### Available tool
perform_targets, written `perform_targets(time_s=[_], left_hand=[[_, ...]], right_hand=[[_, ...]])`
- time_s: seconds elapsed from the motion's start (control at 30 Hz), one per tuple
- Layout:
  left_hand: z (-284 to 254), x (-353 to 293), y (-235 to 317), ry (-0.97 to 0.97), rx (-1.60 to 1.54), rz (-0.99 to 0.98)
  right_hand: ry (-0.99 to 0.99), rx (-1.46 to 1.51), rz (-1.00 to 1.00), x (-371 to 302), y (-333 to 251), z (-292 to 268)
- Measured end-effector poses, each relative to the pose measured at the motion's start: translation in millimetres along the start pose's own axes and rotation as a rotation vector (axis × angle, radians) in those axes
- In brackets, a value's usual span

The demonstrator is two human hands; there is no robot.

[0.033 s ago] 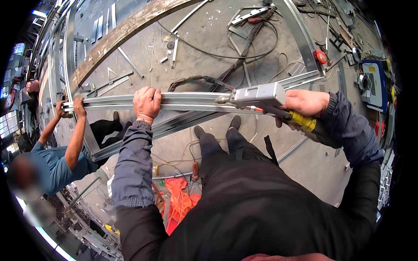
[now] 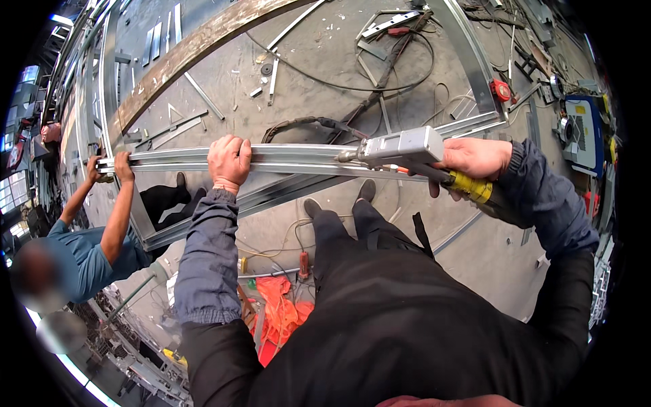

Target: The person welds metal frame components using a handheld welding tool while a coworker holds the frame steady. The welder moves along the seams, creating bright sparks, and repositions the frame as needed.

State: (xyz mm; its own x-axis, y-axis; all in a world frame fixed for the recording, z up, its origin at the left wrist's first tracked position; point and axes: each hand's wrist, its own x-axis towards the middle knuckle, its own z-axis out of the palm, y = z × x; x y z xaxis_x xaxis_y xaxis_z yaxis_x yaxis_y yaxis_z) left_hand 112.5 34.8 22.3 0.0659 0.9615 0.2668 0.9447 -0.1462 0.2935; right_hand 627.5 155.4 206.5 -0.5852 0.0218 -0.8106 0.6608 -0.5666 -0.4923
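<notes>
A long silvery metal profile (image 2: pixel 291 154) runs across in front of me. My left hand (image 2: pixel 229 163) is closed over it, fingers wrapped round its upper edge. In my right hand (image 2: pixel 475 161) is a welding gun (image 2: pixel 401 146) with a boxy grey head and a narrow nozzle pointing left. The nozzle tip lies over the profile; whether it touches cannot be seen. Yellow wrapping (image 2: pixel 472 188) covers part of the gun below my fingers. At the far left end, another person's hands (image 2: pixel 123 168) grip the same profile.
Metal frame bars (image 2: pixel 468 54) stand at the right, and a wooden plank (image 2: pixel 196 51) slants across the far left. Dark cables (image 2: pixel 369 102) and metal offcuts litter the floor. Orange cloth (image 2: pixel 277 308) lies near my left forearm. A blue-and-white machine (image 2: pixel 582 132) stands far right.
</notes>
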Motion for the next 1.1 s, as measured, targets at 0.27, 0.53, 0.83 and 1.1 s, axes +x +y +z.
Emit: perform_targets(time_s=[0.27,0.53,0.83,1.1], left_hand=[[-2.0,-1.5,2.6,-0.020,-0.059,-0.025],[-7.1,4.1,7.7,-0.046,-0.053,-0.028],[-6.0,4.1,7.4,-0.044,-0.061,-0.018],[-6.4,5.4,8.2,-0.054,-0.065,-0.032]], right_hand=[[-0.211,-0.019,0.040,39.0,-31.8,-41.0],[-0.329,0.037,0.042,57.0,-35.8,-64.3],[-0.368,0.069,0.058,68.0,-23.0,-69.7],[-0.261,0.038,0.044,57.2,-30.7,-55.1]])
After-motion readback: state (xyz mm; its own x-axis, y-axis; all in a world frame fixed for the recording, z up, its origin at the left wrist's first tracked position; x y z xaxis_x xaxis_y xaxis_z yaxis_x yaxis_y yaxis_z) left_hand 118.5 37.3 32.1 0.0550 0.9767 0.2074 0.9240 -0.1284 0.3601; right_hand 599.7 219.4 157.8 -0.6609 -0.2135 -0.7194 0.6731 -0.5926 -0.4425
